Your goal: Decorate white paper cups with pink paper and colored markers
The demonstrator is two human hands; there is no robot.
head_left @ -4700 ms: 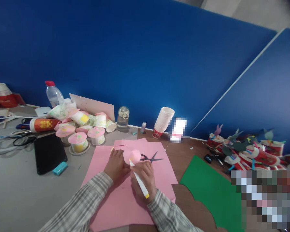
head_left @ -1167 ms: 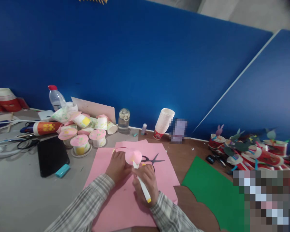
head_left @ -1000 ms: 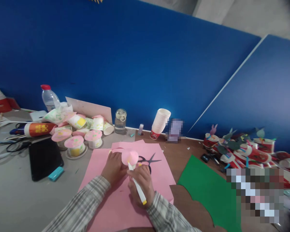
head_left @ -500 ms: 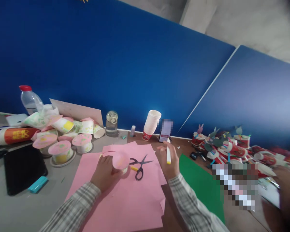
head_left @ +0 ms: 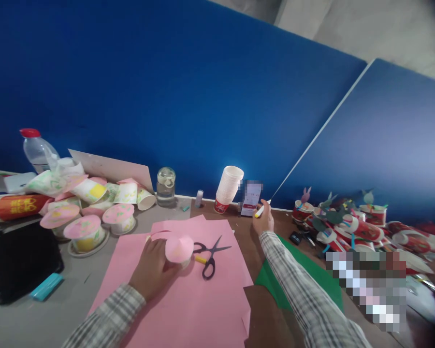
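My left hand (head_left: pixel 155 263) is closed around a paper cup topped with a pink paper disc (head_left: pixel 179 248), over pink paper sheets (head_left: pixel 203 314). Black-handled scissors (head_left: pixel 212 256) lie spread on the paper just right of the cup, with a yellow marker cap or stub (head_left: pixel 200 259) beside them. My right hand (head_left: pixel 264 223) grips a white marker with a yellow end (head_left: pixel 263 209), close to a propped-up phone (head_left: pixel 251 197). Some of its fingers reach near the phone's screen; whether they touch it I cannot tell.
Left are several pink-topped cups (head_left: pixel 83 232), a black tablet (head_left: pixel 25 261) and a turquoise marker (head_left: pixel 46 286). At the back stand a glass jar (head_left: pixel 166 187), a glue stick (head_left: pixel 199 198) and stacked paper cups (head_left: pixel 229 188). Right, green paper (head_left: pixel 315 275) and a red cup pile (head_left: pixel 362 227).
My right hand has moved forward and to the right, up to the phone, with the marker still in it. My left hand stays on the cup. The view has shifted slightly.
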